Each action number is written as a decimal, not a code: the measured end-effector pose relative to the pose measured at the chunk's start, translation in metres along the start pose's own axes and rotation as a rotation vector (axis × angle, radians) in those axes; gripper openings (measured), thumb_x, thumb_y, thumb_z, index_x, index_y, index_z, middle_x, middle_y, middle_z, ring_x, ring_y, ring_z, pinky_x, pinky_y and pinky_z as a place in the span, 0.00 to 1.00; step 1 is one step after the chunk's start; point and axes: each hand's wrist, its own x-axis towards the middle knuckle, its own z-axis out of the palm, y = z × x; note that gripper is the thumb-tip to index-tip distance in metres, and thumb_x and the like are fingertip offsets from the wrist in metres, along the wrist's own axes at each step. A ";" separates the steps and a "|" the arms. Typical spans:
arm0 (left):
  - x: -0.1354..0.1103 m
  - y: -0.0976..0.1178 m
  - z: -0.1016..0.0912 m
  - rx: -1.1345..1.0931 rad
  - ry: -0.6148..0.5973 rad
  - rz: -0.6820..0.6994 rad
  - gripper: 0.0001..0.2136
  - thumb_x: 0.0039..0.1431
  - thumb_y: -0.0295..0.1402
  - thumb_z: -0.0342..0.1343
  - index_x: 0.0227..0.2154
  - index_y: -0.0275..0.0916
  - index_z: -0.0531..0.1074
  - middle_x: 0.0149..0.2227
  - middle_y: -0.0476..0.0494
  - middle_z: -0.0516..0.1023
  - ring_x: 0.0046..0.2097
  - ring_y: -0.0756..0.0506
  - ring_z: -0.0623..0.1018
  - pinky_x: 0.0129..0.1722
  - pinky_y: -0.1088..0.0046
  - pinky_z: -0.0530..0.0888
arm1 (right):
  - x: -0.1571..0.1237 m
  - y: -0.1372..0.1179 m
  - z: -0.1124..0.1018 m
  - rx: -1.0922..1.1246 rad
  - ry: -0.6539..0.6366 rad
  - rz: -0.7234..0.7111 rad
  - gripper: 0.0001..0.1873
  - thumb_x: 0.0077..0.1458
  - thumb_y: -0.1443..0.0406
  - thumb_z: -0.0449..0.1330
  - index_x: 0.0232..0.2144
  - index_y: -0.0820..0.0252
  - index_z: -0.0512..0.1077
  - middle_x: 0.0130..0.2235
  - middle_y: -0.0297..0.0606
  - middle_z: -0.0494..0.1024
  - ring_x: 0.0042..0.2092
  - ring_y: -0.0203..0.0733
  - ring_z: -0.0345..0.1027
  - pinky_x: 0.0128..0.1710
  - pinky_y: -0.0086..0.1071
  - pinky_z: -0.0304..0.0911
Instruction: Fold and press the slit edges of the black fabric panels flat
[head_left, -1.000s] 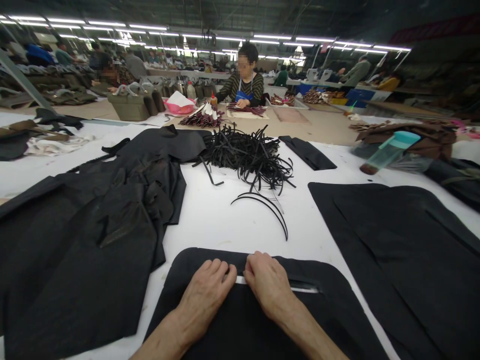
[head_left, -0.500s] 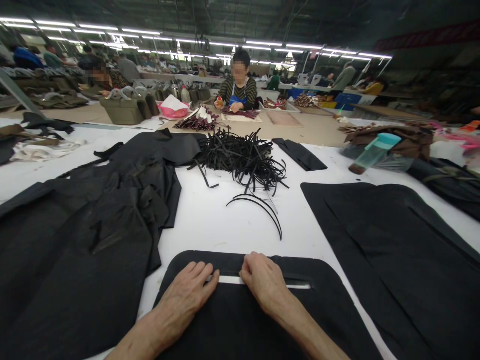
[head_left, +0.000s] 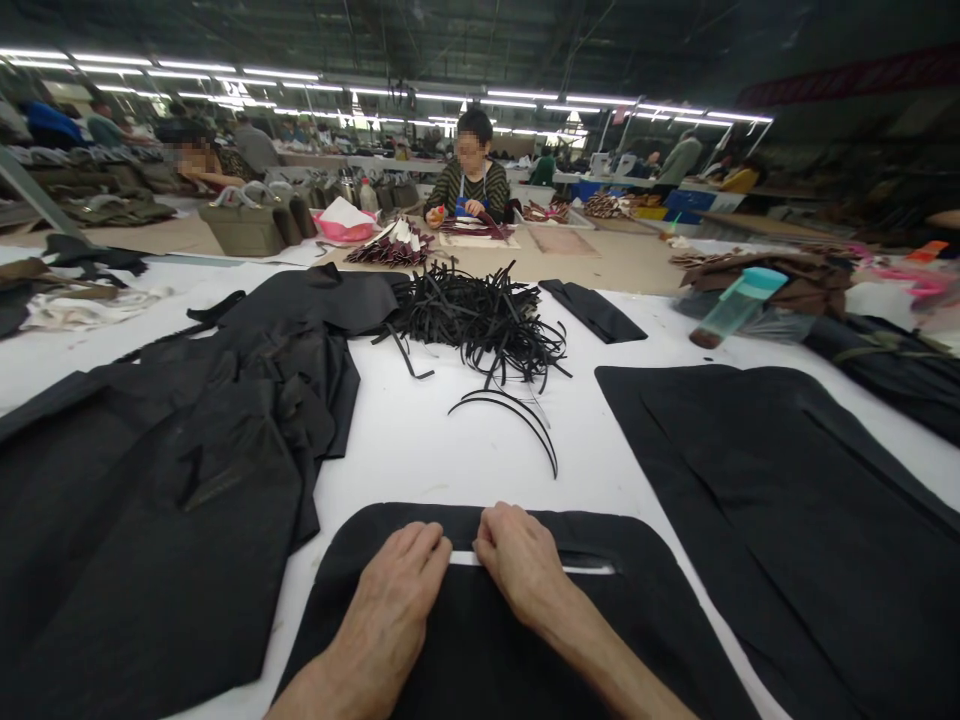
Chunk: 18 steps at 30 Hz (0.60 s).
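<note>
A black, round-cornered fabric panel (head_left: pixel 645 625) lies flat in front of me, with a long narrow slot (head_left: pixel 592 570) near its far edge. White table shows through the slot. My left hand (head_left: pixel 401 585) rests at the slot's left part, fingers closed together and curled onto the material. Close beside it, my right hand (head_left: pixel 521 560) is closed, its thumb and fingers pinching the slot's far border. The fingertips of both hands are partly hidden.
Crumpled black fabric (head_left: pixel 150 500) covers the left side. Beyond the panel lie a tangle of black strips (head_left: pixel 472 315) and thin curved strips (head_left: pixel 536 425). Another black panel (head_left: pixel 787 520) and a teal-lidded bottle (head_left: pixel 739 305) are on the right. A co-worker (head_left: pixel 476 180) sits opposite.
My left hand has slid right along the slot, nearer my right hand, and its thumb has drawn in against the fingers. The right hand stays at the slot's border.
</note>
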 end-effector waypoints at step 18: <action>0.004 0.017 0.036 0.103 0.063 0.106 0.26 0.45 0.12 0.40 0.48 0.31 0.66 0.48 0.38 0.72 0.49 0.41 0.70 0.48 0.66 0.72 | -0.038 0.091 0.004 0.099 0.217 -0.259 0.11 0.54 0.78 0.58 0.33 0.58 0.66 0.35 0.33 0.66 0.38 0.42 0.59 0.38 0.32 0.55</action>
